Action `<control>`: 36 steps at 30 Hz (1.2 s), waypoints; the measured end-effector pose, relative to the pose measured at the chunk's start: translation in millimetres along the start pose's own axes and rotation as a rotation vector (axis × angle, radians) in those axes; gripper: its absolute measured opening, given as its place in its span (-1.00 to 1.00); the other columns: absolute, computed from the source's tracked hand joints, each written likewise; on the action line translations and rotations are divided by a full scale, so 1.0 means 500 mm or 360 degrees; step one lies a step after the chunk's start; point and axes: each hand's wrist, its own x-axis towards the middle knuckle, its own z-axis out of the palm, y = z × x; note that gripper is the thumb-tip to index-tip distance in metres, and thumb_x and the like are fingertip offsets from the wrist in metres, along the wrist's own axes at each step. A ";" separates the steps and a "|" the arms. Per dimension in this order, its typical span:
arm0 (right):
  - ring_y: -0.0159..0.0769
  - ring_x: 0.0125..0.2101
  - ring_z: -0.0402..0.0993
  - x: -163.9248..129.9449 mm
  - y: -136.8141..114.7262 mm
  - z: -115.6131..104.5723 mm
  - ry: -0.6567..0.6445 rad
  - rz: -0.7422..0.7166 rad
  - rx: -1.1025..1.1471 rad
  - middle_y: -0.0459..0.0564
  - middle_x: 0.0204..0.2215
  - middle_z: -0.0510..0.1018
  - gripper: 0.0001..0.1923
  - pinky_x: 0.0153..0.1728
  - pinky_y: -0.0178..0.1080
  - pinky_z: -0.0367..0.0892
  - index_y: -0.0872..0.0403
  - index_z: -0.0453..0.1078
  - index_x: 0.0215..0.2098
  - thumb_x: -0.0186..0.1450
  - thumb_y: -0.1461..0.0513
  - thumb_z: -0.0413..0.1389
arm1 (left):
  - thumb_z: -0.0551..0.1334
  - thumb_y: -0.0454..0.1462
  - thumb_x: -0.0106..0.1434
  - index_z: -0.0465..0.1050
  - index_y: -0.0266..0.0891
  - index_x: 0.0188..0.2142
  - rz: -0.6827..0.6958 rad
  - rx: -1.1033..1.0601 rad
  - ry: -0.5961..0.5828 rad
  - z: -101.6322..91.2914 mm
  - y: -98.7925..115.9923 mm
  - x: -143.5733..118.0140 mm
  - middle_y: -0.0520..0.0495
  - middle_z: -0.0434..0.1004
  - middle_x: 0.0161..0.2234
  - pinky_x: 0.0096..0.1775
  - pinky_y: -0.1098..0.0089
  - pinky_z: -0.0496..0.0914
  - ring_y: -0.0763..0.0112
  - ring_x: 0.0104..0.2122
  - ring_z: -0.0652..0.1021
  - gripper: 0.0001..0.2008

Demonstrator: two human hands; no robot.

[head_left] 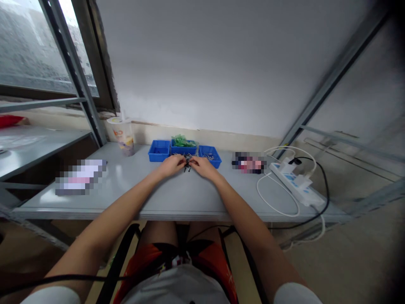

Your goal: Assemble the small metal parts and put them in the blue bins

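Hands meeting near the surface's far edge: left hand [172, 164] and right hand [202, 165] are pinching small dark metal parts [187, 162], grip clenched. Blue bins [159, 151] behind are holding sorted pieces; loose pile remaining.

Both hands — left hand [172, 164], right hand [202, 166] — on small dark parts [187, 162] before blue bins [184, 151]

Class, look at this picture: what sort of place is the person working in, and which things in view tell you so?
Probably a small assembly or sorting workstation. Three blue parts bins sit in a row on a plain grey table, both hands handle small dark metal parts, and bare metal shelving frames stand on either side.
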 end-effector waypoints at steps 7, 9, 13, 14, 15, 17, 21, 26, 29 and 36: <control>-0.42 -0.45 0.36 -0.001 -0.005 -0.006 0.0064 -0.0039 0.0030 -0.06 -0.44 0.53 -0.82 -0.40 -0.39 0.12 0.10 0.46 -0.25 0.32 0.20 0.04 | 0.11 -0.25 0.27 0.47 -0.24 -0.26 -0.0004 -0.0004 0.0005 0.001 -0.004 0.000 -0.07 0.49 -0.36 -0.33 0.42 0.27 0.37 -0.37 0.44 -0.82; -0.42 -0.46 0.35 -0.001 -0.006 -0.007 0.0077 -0.0040 0.0023 -0.07 -0.44 0.54 -0.81 -0.41 -0.39 0.11 0.09 0.46 -0.26 0.32 0.19 0.04 | 0.10 -0.25 0.28 0.47 -0.25 -0.27 0.0048 -0.0005 -0.0004 0.002 -0.006 0.000 -0.07 0.48 -0.37 -0.33 0.42 0.27 0.38 -0.38 0.44 -0.81; -0.42 -0.45 0.36 -0.001 -0.010 -0.006 0.0094 -0.0038 0.0029 -0.06 -0.42 0.55 -0.80 -0.39 -0.39 0.13 0.09 0.47 -0.25 0.32 0.18 0.04 | 0.09 -0.26 0.27 0.48 -0.25 -0.28 0.0088 -0.0030 -0.0017 0.002 -0.006 0.000 -0.06 0.48 -0.37 -0.32 0.42 0.27 0.38 -0.38 0.43 -0.81; -0.42 -0.44 0.37 -0.001 -0.012 -0.006 0.0092 -0.0035 0.0033 -0.06 -0.41 0.56 -0.80 -0.39 -0.39 0.13 0.09 0.47 -0.25 0.32 0.19 0.04 | 0.10 -0.27 0.27 0.48 -0.25 -0.28 0.0086 -0.0046 -0.0023 0.001 -0.005 0.000 -0.06 0.48 -0.38 -0.32 0.42 0.27 0.38 -0.38 0.43 -0.81; -0.42 -0.44 0.37 -0.001 -0.014 -0.006 0.0088 -0.0035 0.0038 -0.05 -0.40 0.56 -0.80 -0.38 -0.39 0.14 0.09 0.47 -0.25 0.32 0.19 0.04 | 0.11 -0.27 0.26 0.48 -0.26 -0.29 0.0085 -0.0069 -0.0031 0.001 -0.003 0.000 -0.06 0.48 -0.38 -0.32 0.42 0.27 0.38 -0.38 0.43 -0.82; -0.42 -0.42 0.39 -0.001 -0.018 -0.007 0.0082 -0.0056 0.0049 -0.05 -0.38 0.57 -0.80 -0.36 -0.39 0.15 0.08 0.47 -0.24 0.33 0.20 0.03 | 0.12 -0.27 0.25 0.48 -0.27 -0.30 0.0085 -0.0121 -0.0043 0.001 0.000 0.000 -0.05 0.49 -0.39 -0.32 0.42 0.28 0.38 -0.39 0.43 -0.83; -0.41 -0.38 0.41 -0.001 -0.025 -0.008 0.0093 -0.0093 0.0046 -0.04 -0.34 0.57 -0.79 -0.32 -0.38 0.17 0.08 0.47 -0.23 0.34 0.20 0.01 | 0.14 -0.29 0.23 0.47 -0.29 -0.35 0.0078 -0.0218 -0.0044 0.005 0.006 0.001 -0.05 0.49 -0.42 -0.34 0.43 0.27 0.41 -0.41 0.43 -0.85; -0.40 -0.38 0.42 -0.001 -0.027 -0.007 0.0103 -0.0092 0.0041 -0.03 -0.33 0.58 -0.77 -0.32 -0.38 0.18 0.08 0.47 -0.20 0.35 0.18 0.00 | 0.15 -0.28 0.23 0.47 -0.31 -0.39 0.0052 -0.0318 -0.0067 0.011 0.007 0.002 -0.03 0.48 -0.46 -0.37 0.45 0.26 0.43 -0.44 0.42 -0.84; -0.39 -0.37 0.43 -0.001 -0.028 -0.008 0.0128 -0.0101 0.0045 -0.03 -0.32 0.58 -0.78 -0.32 -0.38 0.18 0.08 0.47 -0.20 0.34 0.19 0.01 | 0.15 -0.28 0.23 0.49 -0.32 -0.37 0.0053 -0.0316 -0.0044 0.009 0.007 0.003 -0.05 0.48 -0.45 -0.36 0.44 0.26 0.42 -0.43 0.42 -0.83; -0.40 -0.39 0.42 -0.001 -0.015 -0.018 0.0147 -0.0050 0.0029 -0.03 -0.36 0.58 -0.79 -0.34 -0.38 0.17 0.09 0.47 -0.19 0.33 0.20 0.03 | 0.14 -0.26 0.26 0.51 -0.29 -0.28 0.0017 -0.0270 0.0072 -0.001 -0.003 0.005 -0.06 0.49 -0.38 -0.30 0.43 0.29 0.40 -0.38 0.44 -0.81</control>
